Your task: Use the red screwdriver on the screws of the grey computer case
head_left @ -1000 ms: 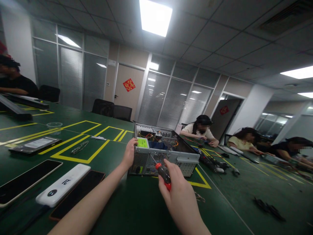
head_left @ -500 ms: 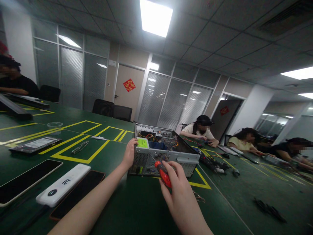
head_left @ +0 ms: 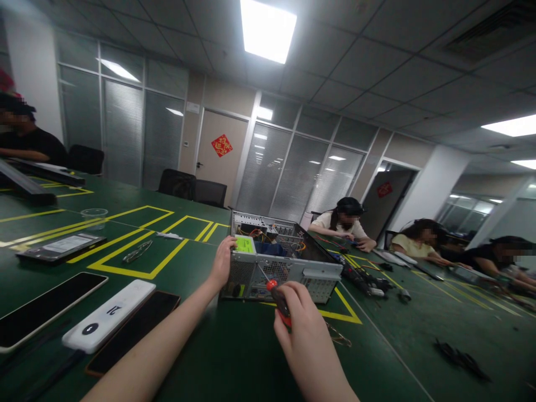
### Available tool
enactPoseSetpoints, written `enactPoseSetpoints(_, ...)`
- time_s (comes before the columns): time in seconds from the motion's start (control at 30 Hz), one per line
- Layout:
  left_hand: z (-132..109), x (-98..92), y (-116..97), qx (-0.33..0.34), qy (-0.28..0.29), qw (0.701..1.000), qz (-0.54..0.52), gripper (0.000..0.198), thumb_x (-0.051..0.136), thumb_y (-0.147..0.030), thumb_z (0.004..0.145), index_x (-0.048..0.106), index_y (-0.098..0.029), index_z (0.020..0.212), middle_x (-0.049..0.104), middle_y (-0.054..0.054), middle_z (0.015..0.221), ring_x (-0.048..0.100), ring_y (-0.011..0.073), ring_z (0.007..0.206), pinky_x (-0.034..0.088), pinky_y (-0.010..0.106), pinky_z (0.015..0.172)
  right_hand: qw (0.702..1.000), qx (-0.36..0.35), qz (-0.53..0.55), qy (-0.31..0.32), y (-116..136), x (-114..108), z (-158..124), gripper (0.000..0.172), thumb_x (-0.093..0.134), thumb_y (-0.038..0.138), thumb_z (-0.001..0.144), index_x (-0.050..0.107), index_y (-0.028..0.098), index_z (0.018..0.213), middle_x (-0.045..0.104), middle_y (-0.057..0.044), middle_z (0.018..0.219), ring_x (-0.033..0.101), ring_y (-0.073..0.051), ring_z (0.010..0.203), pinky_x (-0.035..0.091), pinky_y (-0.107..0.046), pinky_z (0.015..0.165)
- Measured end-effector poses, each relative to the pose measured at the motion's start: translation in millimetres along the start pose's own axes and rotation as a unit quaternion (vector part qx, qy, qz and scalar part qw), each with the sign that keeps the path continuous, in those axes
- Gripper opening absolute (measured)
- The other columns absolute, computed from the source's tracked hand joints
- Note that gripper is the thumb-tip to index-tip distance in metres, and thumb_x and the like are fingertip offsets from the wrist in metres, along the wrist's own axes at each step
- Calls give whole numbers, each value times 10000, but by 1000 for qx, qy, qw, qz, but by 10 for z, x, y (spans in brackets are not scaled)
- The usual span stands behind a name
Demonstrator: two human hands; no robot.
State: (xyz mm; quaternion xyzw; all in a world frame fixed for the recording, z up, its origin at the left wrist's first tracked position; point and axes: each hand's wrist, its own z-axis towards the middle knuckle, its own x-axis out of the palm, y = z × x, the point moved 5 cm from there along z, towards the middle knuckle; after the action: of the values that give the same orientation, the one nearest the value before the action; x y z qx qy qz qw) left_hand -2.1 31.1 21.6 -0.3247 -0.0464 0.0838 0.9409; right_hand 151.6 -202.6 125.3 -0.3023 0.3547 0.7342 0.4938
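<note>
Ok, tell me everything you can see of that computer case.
The computer case is grey metal, lying on its side on the green table with its top open, showing coloured wires and a green-labelled unit. Its perforated panel faces the camera. The left hand grips its near-left corner; the screwdriver in the right hand points at that panel.

Light is bright and even, falling from recessed ceiling panels. The nearest panel point(head_left: 268, 28) burns out to pure white, and its reflections streak the glass partitions point(head_left: 293, 173). The green worktop point(head_left: 234, 346) carries a dull sheen and only faint shadows. Wide-angle distortion bows walls and ceiling toward the edges. The right hand point(head_left: 307, 340), close to the lens, looks slightly soft.
</note>
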Motion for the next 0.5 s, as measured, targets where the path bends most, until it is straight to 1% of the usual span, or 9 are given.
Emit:
enactPoseSetpoints(0.03, 1, 0, 2, 1, 0, 1000, 1, 492, 225, -522, 1027, 620, -229, 1004, 665, 102, 1251, 553, 237, 1309, 401, 455, 1169, 1000, -1, -13, 6, 2, -5, -4, 379, 558, 39, 820, 623, 198, 1158, 648, -127, 1230, 688, -271, 1079, 586, -418, 932)
enactPoseSetpoints(0.1, 2, 3, 8, 5, -2, 1000, 2, 493, 229, -528, 1025, 621, -230, 1001, 667, 102, 1246, 554, 238, 1303, 399, 453, 1167, 999, 13, -28, 9, -7, -18, -5, 355, 587, 68, 826, 627, 195, 1155, 641, -138, 1256, 686, -290, 1089, 585, -442, 934)
enactPoseSetpoints(0.2, 1, 5, 24, 8, -9, 1000, -2, 489, 234, -528, 1025, 623, -234, 999, 672, 100, 1239, 558, 240, 1296, 396, 461, 1166, 999, 49, -8, 10, -33, -30, 14, 213, 572, 240, 927, 629, 188, 1125, 677, -136, 1169, 724, -276, 947, 617, -413, 792)
enactPoseSetpoints(0.27, -1, 9, 39, 2, -9, 1000, -5, 483, 237, -521, 1027, 626, -236, 1003, 673, 97, 1241, 552, 239, 1306, 389, 464, 1173, 998, 54, 17, 12, -33, -39, 34, 226, 475, 284, 986, 627, 191, 1125, 702, -116, 1092, 733, -248, 877, 614, -369, 725)
enactPoseSetpoints(0.3, -2, 12, 45, 0, -7, 1000, -5, 480, 239, -517, 1027, 627, -236, 1005, 672, 96, 1244, 549, 238, 1312, 387, 463, 1176, 998, 51, 23, 14, -27, -44, 43, 240, 438, 264, 996, 629, 193, 1122, 706, -111, 1079, 735, -240, 878, 611, -356, 727)
enactPoseSetpoints(0.37, -4, 15, 50, -2, -4, 1000, -5, 477, 242, -512, 1028, 629, -234, 1007, 671, 96, 1249, 543, 237, 1323, 383, 459, 1181, 999, 45, 22, 16, -15, -55, 49, 251, 431, 200, 977, 630, 186, 1130, 693, -121, 1129, 734, -235, 917, 609, -358, 780)
enactPoseSetpoints(0.43, -4, 12, 50, 0, -5, 1000, -6, 480, 242, -513, 1026, 630, -231, 1010, 669, 102, 1255, 543, 240, 1323, 383, 461, 1182, 999, 42, 19, 21, -4, -59, 41, 274, 485, 146, 929, 627, 177, 1161, 660, -137, 1210, 723, -244, 987, 603, -378, 860)
enactPoseSetpoints(0.5, -2, 10, 52, 1, -7, 1000, -8, 479, 246, -515, 1023, 629, -227, 1009, 666, 106, 1258, 549, 243, 1313, 389, 466, 1177, 998, 42, 19, 34, 3, -48, 26, 358, 530, 107, 882, 616, 169, 1224, 626, -150, 1280, 706, -254, 1062, 588, -396, 930)
